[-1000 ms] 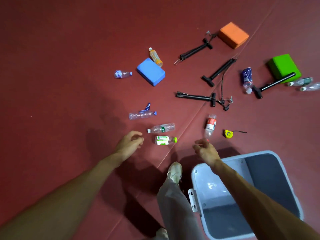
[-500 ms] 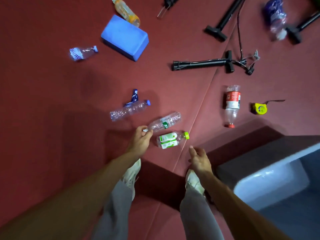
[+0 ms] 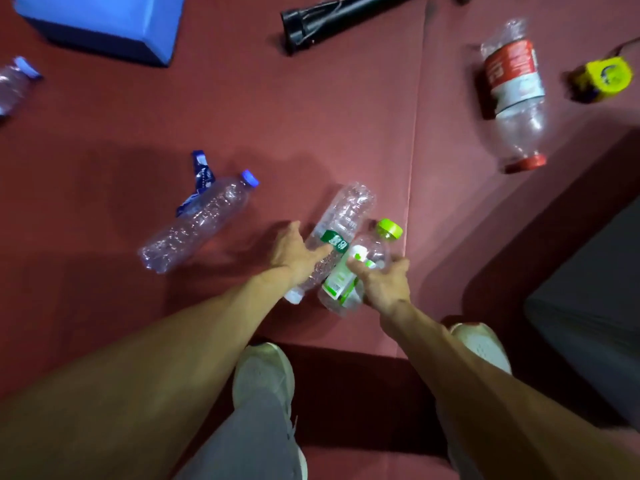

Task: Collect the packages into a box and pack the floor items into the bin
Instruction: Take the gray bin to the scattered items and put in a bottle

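Observation:
My left hand point(image 3: 298, 256) is wrapped around a clear bottle with a dark green label point(image 3: 341, 220) lying on the red floor mat. My right hand point(image 3: 382, 284) grips a clear bottle with a lime green cap point(image 3: 372, 252) and a white-green label, right beside the first one. The two bottles touch. A grey bin point(image 3: 588, 317) shows only its dark wall at the right edge.
A crumpled clear bottle with a blue cap point(image 3: 199, 223) lies to the left, a red-labelled bottle point(image 3: 514, 95) at upper right, a yellow tape measure point(image 3: 604, 77) beyond it. A blue foam block point(image 3: 104, 22), a black pump point(image 3: 332, 19) and another small bottle point(image 3: 14, 84) lie further off. My two shoes are below.
The camera has dropped closer to the floor. My left hand closed around the green-label bottle, and my right hand moved forward and took hold of the lime-capped bottle.

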`<state>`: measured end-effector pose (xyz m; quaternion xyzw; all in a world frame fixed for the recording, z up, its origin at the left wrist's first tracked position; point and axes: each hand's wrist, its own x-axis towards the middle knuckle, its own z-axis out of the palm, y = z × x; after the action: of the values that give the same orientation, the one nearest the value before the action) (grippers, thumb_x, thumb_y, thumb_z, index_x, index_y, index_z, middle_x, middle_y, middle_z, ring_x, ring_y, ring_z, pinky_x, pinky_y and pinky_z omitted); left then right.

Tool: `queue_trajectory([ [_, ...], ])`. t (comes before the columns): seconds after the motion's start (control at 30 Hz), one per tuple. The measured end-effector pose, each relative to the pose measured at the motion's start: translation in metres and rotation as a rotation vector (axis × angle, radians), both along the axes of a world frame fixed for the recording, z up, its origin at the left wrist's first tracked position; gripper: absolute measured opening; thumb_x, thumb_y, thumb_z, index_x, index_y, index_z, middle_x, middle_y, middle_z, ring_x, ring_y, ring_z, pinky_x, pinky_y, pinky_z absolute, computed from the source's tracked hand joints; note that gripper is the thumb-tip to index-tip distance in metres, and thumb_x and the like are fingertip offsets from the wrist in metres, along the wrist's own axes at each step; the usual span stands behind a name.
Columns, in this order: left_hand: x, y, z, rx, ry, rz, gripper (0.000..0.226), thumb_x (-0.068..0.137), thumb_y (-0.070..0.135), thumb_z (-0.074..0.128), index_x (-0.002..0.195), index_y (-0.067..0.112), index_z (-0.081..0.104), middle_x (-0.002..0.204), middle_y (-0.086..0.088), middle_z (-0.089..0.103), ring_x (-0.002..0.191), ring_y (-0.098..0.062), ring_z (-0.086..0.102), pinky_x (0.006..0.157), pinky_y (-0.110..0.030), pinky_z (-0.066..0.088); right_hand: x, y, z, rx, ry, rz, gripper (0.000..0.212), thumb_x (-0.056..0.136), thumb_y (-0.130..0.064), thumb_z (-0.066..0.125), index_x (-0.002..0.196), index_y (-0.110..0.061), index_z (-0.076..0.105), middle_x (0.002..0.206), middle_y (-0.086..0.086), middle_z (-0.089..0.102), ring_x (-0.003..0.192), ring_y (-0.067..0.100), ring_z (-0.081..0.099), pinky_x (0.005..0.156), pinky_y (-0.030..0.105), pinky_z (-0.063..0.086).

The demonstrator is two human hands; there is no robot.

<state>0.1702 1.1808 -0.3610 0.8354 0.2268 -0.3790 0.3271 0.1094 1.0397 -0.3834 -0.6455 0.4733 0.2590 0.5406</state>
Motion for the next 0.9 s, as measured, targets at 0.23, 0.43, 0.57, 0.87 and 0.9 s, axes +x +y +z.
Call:
queue_trajectory([
  [0.23,-0.018,-0.021,0.07,-0.139,0.004,0.023,0.044,0.083,0.037,0.069,0.121,0.019,0.058,0.115,-0.006,0.062,0.102,-0.021,0.061,0.091,-0.035,0.05,-0.007,-0.049,0.083,0.061,-0.04,0.054,0.088,0.061,-0.041,0.085,0.134,-0.029,0.037,0.107,-0.008,0.067,0.097,0.015,0.067,0.092,0.039,0.053],
  [0.43,0.016,-0.086,0.209,-0.271,-0.081,-0.086,0.037,0.084,0.036,0.068,0.115,0.023,0.051,0.099,0.007,0.06,0.086,-0.008,0.061,0.076,-0.027,0.051,-0.003,-0.118,0.232,0.037,-0.12,-0.002,0.065,0.059,-0.045,0.085,0.109,-0.026,0.049,0.1,-0.007,0.067,0.094,0.014,0.067,0.092,0.041,0.053],
  [0.57,0.043,-0.155,0.294,-0.303,-0.162,-0.208,0.04,0.08,0.046,0.068,0.106,0.023,0.048,0.088,0.017,0.058,0.079,-0.002,0.06,0.079,-0.032,0.053,-0.001,-0.184,0.312,-0.086,-0.249,-0.027,0.053,0.067,-0.044,0.081,0.111,-0.028,0.056,0.094,-0.012,0.066,0.087,0.005,0.066,0.077,0.018,0.052],
  [0.87,0.003,-0.36,0.323,-0.465,-0.035,-0.298,0.041,0.078,0.038,0.073,0.107,0.018,0.052,0.092,-0.002,0.066,0.087,-0.022,0.066,0.085,-0.048,0.055,-0.064,-0.349,0.339,-0.392,-0.232,-0.208,0.08,0.071,-0.048,0.078,0.14,-0.025,0.044,0.125,-0.004,0.056,0.111,0.013,0.057,0.093,0.025,0.046],
  [0.9,-0.012,-0.38,0.313,-0.473,0.011,-0.291,0.044,0.078,0.038,0.073,0.11,0.016,0.054,0.096,-0.006,0.067,0.084,-0.022,0.065,0.084,-0.048,0.056,-0.075,-0.365,0.332,-0.401,-0.227,-0.222,0.08,0.07,-0.047,0.078,0.14,-0.025,0.045,0.117,-0.014,0.058,0.106,0.005,0.057,0.086,0.014,0.044],
])
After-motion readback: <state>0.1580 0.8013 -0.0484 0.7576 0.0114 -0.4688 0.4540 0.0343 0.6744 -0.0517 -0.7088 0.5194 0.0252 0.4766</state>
